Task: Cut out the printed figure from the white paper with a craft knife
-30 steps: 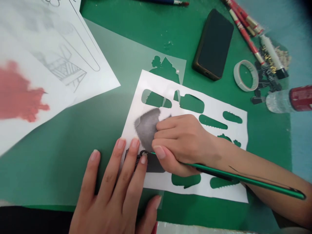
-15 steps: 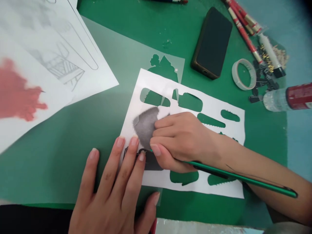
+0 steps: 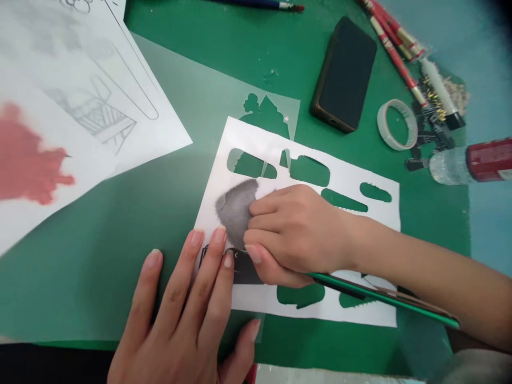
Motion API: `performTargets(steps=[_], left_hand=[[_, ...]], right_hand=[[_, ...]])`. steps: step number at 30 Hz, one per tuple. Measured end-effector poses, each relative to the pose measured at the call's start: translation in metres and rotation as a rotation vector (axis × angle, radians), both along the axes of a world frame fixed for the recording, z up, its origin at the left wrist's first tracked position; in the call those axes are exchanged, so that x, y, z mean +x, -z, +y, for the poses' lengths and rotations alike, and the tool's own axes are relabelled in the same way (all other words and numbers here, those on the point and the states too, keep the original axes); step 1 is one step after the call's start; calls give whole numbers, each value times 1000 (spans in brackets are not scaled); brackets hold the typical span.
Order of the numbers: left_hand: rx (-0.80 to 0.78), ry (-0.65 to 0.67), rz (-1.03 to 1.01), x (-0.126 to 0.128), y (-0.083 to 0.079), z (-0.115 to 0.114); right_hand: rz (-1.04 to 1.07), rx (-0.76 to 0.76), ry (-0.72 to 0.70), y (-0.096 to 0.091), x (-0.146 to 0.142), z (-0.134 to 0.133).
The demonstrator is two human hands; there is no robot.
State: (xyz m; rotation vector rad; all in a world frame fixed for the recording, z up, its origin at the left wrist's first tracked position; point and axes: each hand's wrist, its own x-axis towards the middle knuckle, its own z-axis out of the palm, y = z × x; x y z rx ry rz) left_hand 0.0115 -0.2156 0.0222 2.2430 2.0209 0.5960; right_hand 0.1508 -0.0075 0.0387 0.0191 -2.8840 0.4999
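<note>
My right hand (image 3: 288,234) is closed around a slim green pen-shaped tool (image 3: 384,298), whose shaft slants back under my forearm. Its tip meets the paper near a dark printed patch (image 3: 246,269), mostly covered by my fingers. Flat and spread, my left hand (image 3: 184,309) rests partly on the white sheet (image 3: 340,314), fingertips beside that patch. Several shapes are cut out of this sheet, and green shows through them. A furry grey printed shape (image 3: 237,208) lies just above my left fingertips. Under the sheet is a translucent plastic film (image 3: 180,85) with a cut-out at its corner.
Sheets with a red blot (image 3: 28,160) and pencil drawings (image 3: 108,114) lie at left. Around the green table's (image 3: 224,32) far side are a black phone (image 3: 344,74), tape roll (image 3: 397,124), red sticks (image 3: 400,58), small clips, a paintbrush (image 3: 264,4) and a red-labelled bottle (image 3: 490,160).
The tool's rear end has swung a little to the left and lies lower against my right forearm. My left hand stays flat in place. The whole view has shifted slightly.
</note>
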Motion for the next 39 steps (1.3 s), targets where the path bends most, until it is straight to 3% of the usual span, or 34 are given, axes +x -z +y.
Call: performTargets(steps=[39], left_hand=[[41, -6, 11, -2, 7, -2]], right_hand=[[-14, 81, -65, 0, 4, 2]])
